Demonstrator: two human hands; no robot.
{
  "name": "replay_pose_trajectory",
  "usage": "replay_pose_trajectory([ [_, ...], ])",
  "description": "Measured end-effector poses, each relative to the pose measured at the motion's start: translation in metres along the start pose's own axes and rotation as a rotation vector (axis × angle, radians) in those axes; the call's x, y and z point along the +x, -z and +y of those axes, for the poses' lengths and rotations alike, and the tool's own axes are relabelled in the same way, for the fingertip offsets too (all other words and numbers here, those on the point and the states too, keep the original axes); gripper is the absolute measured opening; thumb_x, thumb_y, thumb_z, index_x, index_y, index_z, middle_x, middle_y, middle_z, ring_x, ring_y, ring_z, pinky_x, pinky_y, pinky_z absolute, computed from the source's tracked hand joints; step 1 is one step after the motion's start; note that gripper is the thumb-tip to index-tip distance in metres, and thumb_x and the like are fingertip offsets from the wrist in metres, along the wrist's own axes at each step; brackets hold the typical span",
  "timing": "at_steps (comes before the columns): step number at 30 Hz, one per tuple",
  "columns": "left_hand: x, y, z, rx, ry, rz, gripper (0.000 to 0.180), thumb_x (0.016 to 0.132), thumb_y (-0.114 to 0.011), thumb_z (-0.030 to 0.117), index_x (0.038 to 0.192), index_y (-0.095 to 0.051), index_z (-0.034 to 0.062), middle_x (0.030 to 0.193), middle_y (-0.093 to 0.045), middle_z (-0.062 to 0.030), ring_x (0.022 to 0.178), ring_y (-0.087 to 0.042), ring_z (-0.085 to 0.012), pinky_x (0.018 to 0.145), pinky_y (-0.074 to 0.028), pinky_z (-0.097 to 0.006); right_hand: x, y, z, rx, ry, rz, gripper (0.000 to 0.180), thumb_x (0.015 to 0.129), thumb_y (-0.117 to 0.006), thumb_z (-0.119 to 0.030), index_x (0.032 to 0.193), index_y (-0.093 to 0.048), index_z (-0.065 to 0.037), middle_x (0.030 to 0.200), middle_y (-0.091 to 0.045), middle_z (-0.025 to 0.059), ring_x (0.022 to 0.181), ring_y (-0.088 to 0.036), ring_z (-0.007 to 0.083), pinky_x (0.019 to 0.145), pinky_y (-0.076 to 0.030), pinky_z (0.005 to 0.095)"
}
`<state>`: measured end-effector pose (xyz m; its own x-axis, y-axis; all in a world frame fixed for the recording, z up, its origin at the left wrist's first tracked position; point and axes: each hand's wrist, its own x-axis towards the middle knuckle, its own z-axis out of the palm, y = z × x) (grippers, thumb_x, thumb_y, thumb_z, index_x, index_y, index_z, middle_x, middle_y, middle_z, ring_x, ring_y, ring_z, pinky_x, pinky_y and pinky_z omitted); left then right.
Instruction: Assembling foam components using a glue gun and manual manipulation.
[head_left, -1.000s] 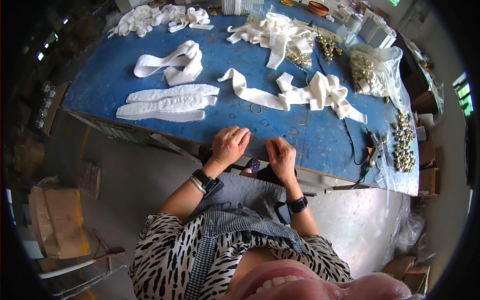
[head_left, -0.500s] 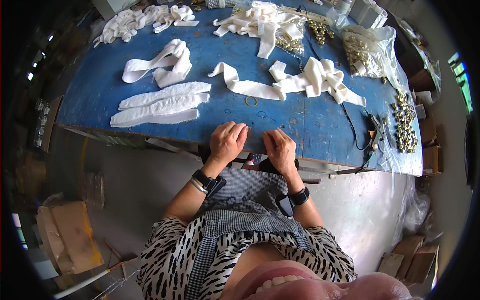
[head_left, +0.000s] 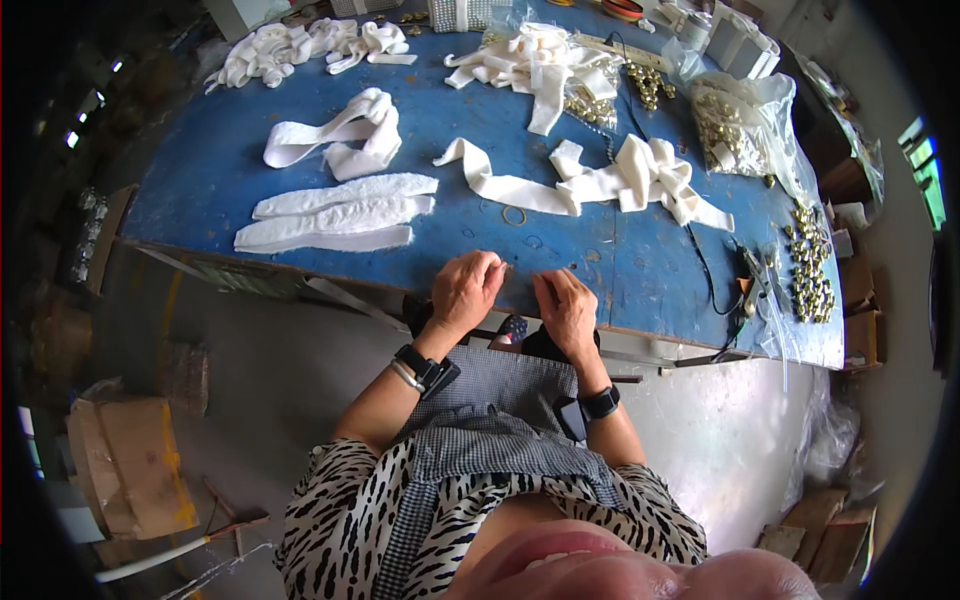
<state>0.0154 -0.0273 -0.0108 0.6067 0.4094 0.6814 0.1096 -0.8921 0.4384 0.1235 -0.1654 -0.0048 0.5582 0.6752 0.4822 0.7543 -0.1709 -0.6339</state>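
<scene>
My left hand [head_left: 465, 292] rests at the near edge of the blue table [head_left: 340, 225], its fingers curled in. Across a small gap, my right hand [head_left: 568, 305] lies on the same edge, also with bent fingers. Nothing shows in either hand, though the palms face down. Just beyond them lies a small brass-coloured ring [head_left: 514, 215]. A long white fabric strip [head_left: 520, 192] runs behind the ring to a loosely bunched part on the right. Flat white fuzzy strips [head_left: 335, 212] lie left of my hands, with a looped white strip [head_left: 365, 135] behind them.
At the back are heaped white strips [head_left: 540, 65] and more bundled strips [head_left: 275, 55]. To the right lie a clear bag of gold-coloured metal pieces [head_left: 725, 125], several loose metal pieces [head_left: 808, 265], and a tool with a black cord [head_left: 757, 285]. A cardboard box [head_left: 130, 465] stands on the floor.
The view has shifted a little, so the table and its strips appear slightly lower and further right. My hands keep nearly the same place at the edge, fingers still curled.
</scene>
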Motion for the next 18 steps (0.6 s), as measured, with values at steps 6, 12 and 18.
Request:
replay_pose_trajectory([
  [6, -0.0003, 0.0002, 0.0009, 0.048, -0.037, -0.024, 0.009, 0.082, -0.063, 0.011, 0.083, -0.056, 0.0067, 0.071, -0.058, -0.0066, 0.063, -0.058, -0.0263, 0.057, -0.046, -0.037, -0.0001, -0.0004, 0.0006, -0.009, 0.0, -0.001, 0.01, 0.083, -0.064, -0.013, 0.081, -0.06, -0.004, 0.072, -0.059, 0.0118, 0.066, -0.06, 0.0311, 0.057, -0.047, 0.0373],
  [12, 0.0012, -0.0002, 0.0022, 0.085, -0.008, -0.059, 0.009, 0.083, -0.063, 0.013, 0.082, -0.058, 0.0062, 0.071, -0.057, -0.0068, 0.064, -0.058, -0.027, 0.059, -0.046, -0.037, 0.0013, -0.0014, 0.0011, -0.017, 0.011, 0.008, 0.01, 0.083, -0.064, -0.013, 0.081, -0.059, -0.005, 0.071, -0.058, 0.0117, 0.065, -0.06, 0.0311, 0.057, -0.047, 0.0372],
  [18, 0.0023, -0.0014, 0.004, 0.096, -0.023, -0.025, 0.013, 0.084, -0.063, 0.018, 0.077, -0.057, 0.009, 0.068, -0.055, -0.0042, 0.062, -0.057, -0.024, 0.057, -0.046, -0.034, 0.0014, -0.0007, 0.0016, -0.03, 0.016, 0.005, 0.01, 0.083, -0.064, -0.013, 0.08, -0.059, -0.005, 0.071, -0.058, 0.0111, 0.064, -0.06, 0.0304, 0.057, -0.046, 0.0371],
])
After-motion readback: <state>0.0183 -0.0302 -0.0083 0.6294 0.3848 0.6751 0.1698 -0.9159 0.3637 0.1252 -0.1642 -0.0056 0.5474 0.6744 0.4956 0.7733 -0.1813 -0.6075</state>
